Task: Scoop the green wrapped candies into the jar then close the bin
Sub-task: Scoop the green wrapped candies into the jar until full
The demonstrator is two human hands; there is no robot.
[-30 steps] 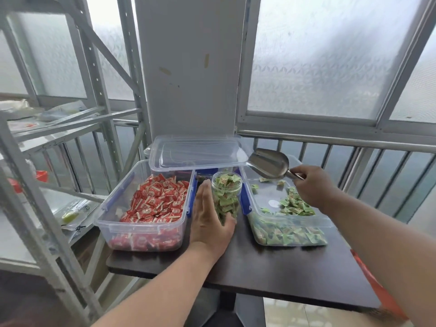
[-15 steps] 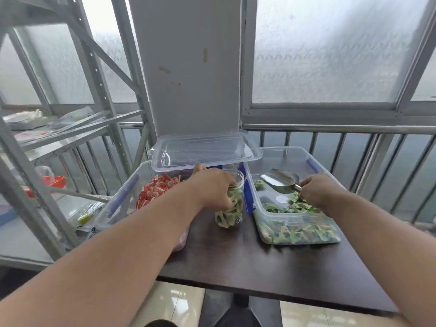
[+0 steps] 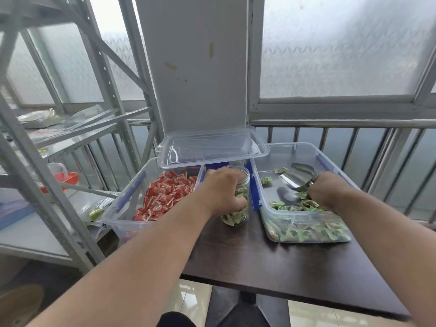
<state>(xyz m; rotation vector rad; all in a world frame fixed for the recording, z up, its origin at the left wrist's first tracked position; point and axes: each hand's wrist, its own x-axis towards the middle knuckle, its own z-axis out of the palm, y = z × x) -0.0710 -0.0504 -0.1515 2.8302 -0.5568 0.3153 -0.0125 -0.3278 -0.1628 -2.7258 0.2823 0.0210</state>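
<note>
A clear jar [image 3: 238, 215] holding green wrapped candies stands on the dark table between two clear bins. My left hand [image 3: 224, 192] wraps around the jar's side from the left. The right bin [image 3: 306, 147] is open, and green candies [image 3: 311, 232] lie heaped at its near end. My right hand [image 3: 330, 190] is inside that bin, gripping the handle of a metal scoop [image 3: 297, 178] whose bowl rests low near the bin floor. A clear lid [image 3: 212, 147] lies across the back of the bins.
The left bin [image 3: 132, 199] holds red wrapped candies [image 3: 165, 194]. A grey metal rack [image 3: 47, 138] stands close on the left with bags on its shelves. A railing and frosted windows run behind. The dark table [image 3: 283, 267] ends near me.
My right hand has lowered the scoop from above the jar down into the green candy bin. My left hand has shifted from the jar's front to grip its upper side.
</note>
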